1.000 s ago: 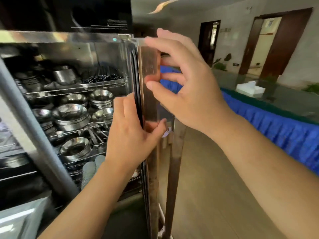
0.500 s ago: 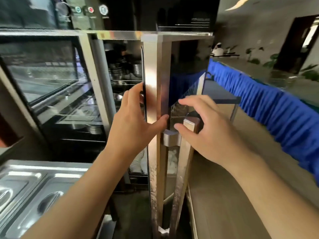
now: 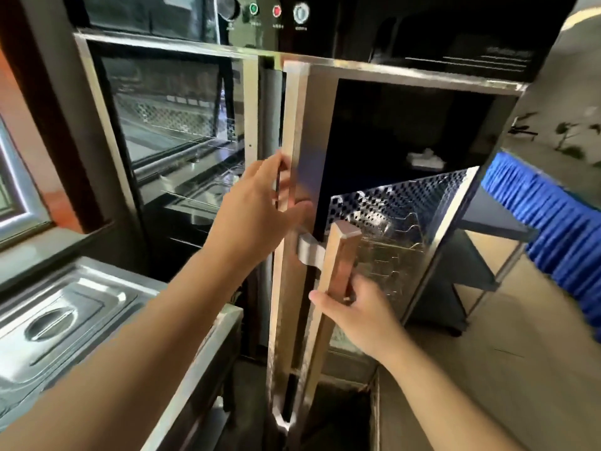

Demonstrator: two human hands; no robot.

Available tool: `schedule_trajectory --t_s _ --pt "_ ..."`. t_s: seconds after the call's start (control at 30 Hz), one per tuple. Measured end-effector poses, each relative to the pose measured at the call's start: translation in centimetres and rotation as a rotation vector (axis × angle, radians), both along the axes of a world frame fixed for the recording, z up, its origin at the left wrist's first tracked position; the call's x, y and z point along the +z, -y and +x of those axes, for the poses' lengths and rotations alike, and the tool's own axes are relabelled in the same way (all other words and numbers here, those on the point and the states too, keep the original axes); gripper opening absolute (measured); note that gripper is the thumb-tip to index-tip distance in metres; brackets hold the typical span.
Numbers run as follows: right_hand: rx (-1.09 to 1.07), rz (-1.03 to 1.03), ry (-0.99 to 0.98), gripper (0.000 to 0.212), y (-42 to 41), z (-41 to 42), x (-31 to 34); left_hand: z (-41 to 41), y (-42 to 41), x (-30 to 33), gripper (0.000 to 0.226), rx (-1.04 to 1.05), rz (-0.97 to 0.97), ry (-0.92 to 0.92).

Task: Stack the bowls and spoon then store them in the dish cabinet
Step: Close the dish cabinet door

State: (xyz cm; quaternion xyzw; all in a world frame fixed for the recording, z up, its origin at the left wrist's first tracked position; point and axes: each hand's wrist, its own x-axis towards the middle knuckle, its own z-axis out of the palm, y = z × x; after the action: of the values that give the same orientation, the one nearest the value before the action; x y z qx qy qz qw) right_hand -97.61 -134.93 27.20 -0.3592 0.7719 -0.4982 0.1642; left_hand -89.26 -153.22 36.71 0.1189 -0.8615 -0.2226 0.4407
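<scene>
Dish cabinet [image 3: 406,71] fills the frame, steel frame with dark glass, right door [image 3: 383,151] nearly shut, only a thin gap along its left edge at 12 o'clock; steel lidded food pan [image 3: 65,317] sits at 8 o'clock, blue table skirt [image 3: 553,222] at 3 o'clock. Left hand [image 3: 257,213] has fingers spread open, flat on the door's left edge, right hand [image 3: 361,317] curled around the long vertical bar handle [image 3: 338,275] at 5 o'clock. Bowls and spoon can't be made out through the dark glass.

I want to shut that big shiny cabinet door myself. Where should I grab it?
Grab the long square metal bar handle from the front, as the right hand does. It stands off the glass-fronted steel door on a bracket, leaving room for fingers.
</scene>
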Motion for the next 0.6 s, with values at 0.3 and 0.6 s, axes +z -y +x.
schedule_trajectory --t_s 0.3,0.6 --pt "0.061 -0.085 0.088 0.026 12.0 -3.5 -1.7 -4.6 9.3 -1.1 0.048 0.068 -0.011 -0.050" --pt "-0.068 -0.135 0.108 0.026 23.3 -8.7 -3.7 -11.1 20.2 -2.1 0.049 0.029 -0.022 -0.017"
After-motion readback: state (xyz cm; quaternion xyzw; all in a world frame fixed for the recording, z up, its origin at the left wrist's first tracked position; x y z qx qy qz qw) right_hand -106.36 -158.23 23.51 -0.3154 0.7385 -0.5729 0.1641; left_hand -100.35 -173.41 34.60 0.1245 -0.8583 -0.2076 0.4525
